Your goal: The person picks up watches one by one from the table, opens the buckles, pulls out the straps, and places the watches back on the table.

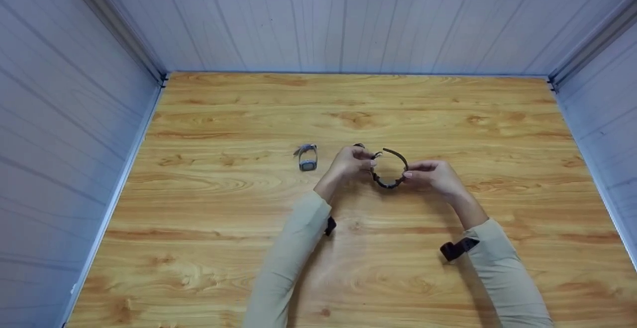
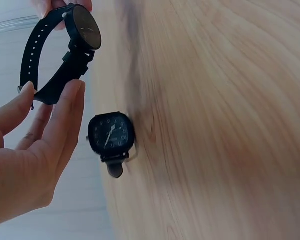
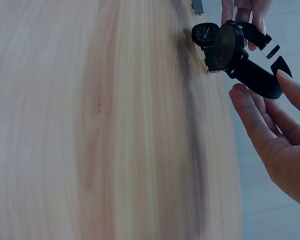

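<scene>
A black wristwatch (image 1: 388, 185) with a round dark dial is held up between both hands, its strap unfastened and curved into a loop. My left hand (image 1: 348, 163) pinches the buckle half of the strap (image 2: 60, 82) between thumb and fingers. On the other side, my right hand (image 1: 438, 176) grips the holed half, with the thumb over the strap (image 3: 260, 80) in the right wrist view. Below the held watch lies a second watch (image 2: 111, 134) with a squarish black dial, mostly hidden behind my left hand in the head view.
A grey watch (image 1: 308, 164) with a small rectangular face lies on the wood-grain table (image 1: 199, 248), left of my left hand. Pale panelled walls (image 1: 318, 19) stand at the back and both sides. Dark wrist-worn devices (image 1: 453, 251) sit at both sleeves.
</scene>
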{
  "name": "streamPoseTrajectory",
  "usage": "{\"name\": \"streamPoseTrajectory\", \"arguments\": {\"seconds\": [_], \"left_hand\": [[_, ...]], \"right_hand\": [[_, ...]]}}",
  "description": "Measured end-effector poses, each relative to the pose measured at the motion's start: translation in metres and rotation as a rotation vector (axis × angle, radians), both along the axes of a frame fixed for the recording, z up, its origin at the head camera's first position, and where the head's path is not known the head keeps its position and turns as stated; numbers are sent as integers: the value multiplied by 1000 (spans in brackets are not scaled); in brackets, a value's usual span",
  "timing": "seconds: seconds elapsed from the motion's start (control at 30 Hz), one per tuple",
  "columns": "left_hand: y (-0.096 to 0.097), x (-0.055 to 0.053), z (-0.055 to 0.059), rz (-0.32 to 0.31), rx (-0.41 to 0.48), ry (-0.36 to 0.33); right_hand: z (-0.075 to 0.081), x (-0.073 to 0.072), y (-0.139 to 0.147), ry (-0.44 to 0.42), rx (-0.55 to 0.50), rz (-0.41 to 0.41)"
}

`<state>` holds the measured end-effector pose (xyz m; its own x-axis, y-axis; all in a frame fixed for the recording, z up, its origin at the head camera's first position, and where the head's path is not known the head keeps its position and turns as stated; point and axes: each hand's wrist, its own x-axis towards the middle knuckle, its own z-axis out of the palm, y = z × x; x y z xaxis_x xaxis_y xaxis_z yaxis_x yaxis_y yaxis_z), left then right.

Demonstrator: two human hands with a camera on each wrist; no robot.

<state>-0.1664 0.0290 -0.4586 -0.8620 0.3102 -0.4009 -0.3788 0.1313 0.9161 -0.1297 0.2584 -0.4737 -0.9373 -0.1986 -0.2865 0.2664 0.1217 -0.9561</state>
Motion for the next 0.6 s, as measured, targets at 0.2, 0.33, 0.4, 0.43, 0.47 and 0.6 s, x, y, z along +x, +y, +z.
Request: {"name": "streamPoseTrajectory", "arguments": {"seconds": [0.2,0.33,0.4,0.43,0.47,0.6], "left_hand": [[12,-6,-2,-19,-44,3],[18,-9,-6,7,-45,-25],[20,-9,-8,24,-54,-31],[21,-9,-9,29,-59,-32],[21,-9,-10,32,-65,-33],[22,-8,-14,41,-48,-65]], "right_hand": [[-4,-4,10,-36,-104,-36],[-5,-5,12,-81,-197,-63],[-6,-6,13,-105,-257,-70],[-6,-6,13,-120,-285,-73],[-7,-6,13,-132,-304,-75],[-9,-5,14,-169,-335,-88]]}}
